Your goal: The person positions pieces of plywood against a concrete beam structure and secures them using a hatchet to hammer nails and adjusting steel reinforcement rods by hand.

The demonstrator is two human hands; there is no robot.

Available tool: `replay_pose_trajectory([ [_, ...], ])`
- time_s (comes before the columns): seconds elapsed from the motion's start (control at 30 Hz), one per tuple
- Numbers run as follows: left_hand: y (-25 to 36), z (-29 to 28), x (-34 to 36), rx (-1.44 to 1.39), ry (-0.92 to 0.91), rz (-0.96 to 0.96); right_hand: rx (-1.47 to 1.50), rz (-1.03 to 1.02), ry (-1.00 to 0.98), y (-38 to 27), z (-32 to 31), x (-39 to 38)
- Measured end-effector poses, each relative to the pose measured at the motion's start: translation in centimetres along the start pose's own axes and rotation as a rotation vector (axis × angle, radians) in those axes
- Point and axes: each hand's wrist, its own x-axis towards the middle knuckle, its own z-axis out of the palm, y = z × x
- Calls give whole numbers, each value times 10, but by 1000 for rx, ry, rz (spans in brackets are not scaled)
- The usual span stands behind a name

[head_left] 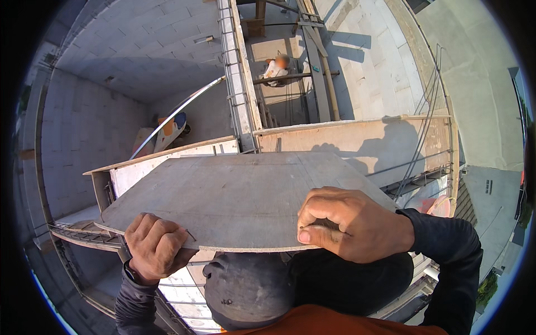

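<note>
A wide grey-brown board [240, 192] lies across the space in front of me, its near edge towards my body. My left hand [156, 245] is closed over the left part of that edge. A thin dark nail-like piece [191, 236] sticks out beside its fingers; I cannot tell whether the hand or the board holds it. At the right part of the near edge, my right hand [357, 226] is curled, thumb and forefinger brought together just over the board. Whatever it pinches, if anything, is hidden by the fingers.
My bent knee [248, 290] is below the near edge. Beyond the board are a plank-sided beam form [357, 142], reinforcing bars [237, 95] and block walls [139, 39]. Another person [275, 70] is far below among timber props [318, 72]. A motor scooter [170, 131] stands lower left.
</note>
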Motion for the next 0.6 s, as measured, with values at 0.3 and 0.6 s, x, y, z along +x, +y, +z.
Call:
replay_pose_trajectory([
  [0.3,5,-1,1,-25,-41,-5,-69,-11,-85,-1,-9,3],
  [0.6,3,2,2,-31,-21,-40,-110,2,9,-3,-1,-4],
])
